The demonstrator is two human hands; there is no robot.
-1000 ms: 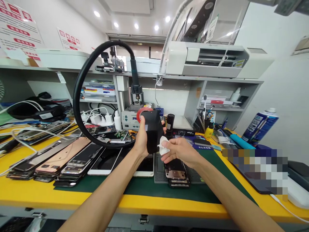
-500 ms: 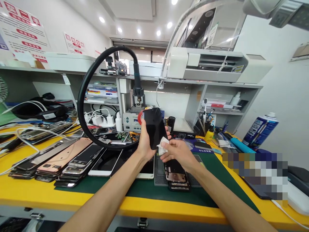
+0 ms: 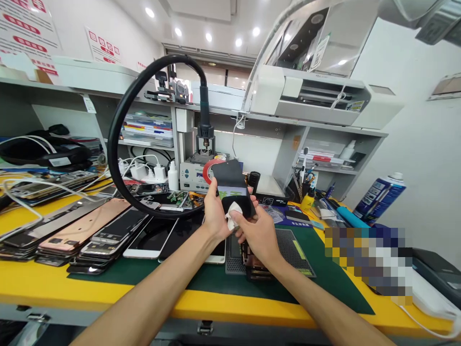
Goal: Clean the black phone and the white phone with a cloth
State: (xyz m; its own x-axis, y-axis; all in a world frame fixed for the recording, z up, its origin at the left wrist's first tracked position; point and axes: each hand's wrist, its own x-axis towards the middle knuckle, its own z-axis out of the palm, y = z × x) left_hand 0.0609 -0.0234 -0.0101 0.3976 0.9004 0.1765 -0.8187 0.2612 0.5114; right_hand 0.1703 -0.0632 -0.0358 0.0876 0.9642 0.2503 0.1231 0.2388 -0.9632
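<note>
A black phone screen (image 3: 227,174) is held up in front of me, its glossy face catching a greenish-white reflection across the middle. My left hand (image 3: 214,214) grips it from below, thumb along the left edge and fingertips showing at the right edge. Pinched in my right hand (image 3: 260,233) is a crumpled white tissue (image 3: 233,215), pressed to the lower part of the screen. Beneath the right hand, a stack of phone screens (image 3: 257,273) lies on a grey perforated mat (image 3: 293,252), partly hidden by that hand.
Stacked phone screens (image 3: 84,223) line the left of the yellow bench (image 3: 118,298). A black hose (image 3: 114,129) arches up behind them. A red tape roll (image 3: 209,170) stands behind my left hand. A blue spray can (image 3: 378,197) stands on the right.
My right hand has brought the tissue left and slightly down onto the lower screen. The screen's tilt has changed, so a bright reflection now shows. The view has shifted slightly.
</note>
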